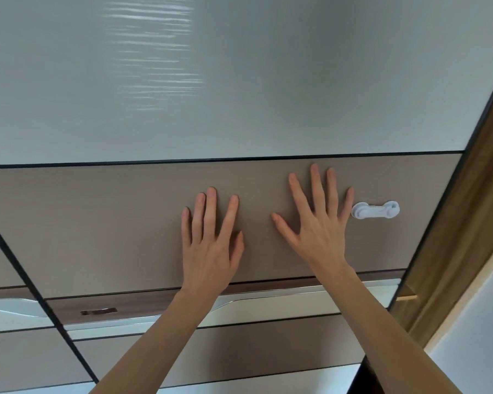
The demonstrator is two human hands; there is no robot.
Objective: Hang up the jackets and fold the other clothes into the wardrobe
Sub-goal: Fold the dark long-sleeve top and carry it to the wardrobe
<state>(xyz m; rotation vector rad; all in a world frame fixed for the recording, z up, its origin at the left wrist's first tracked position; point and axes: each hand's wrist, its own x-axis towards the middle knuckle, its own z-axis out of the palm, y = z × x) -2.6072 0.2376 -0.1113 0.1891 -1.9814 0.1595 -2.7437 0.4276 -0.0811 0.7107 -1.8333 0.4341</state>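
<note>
under both palms lies the wardrobe door: left hand and right hand flat, fingers straight and spread wide, holding nothing; white latch just right of the right fingers.

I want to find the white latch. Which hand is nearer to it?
The right hand: its little finger almost reaches the white latch on the brown door panel. The left hand lies farther away.

The taupe matte wardrobe door panel blocks the way ahead; a white plastic child-safety latch juts just beside the right hand, while bare panel spreads leftward past the left hand
</note>
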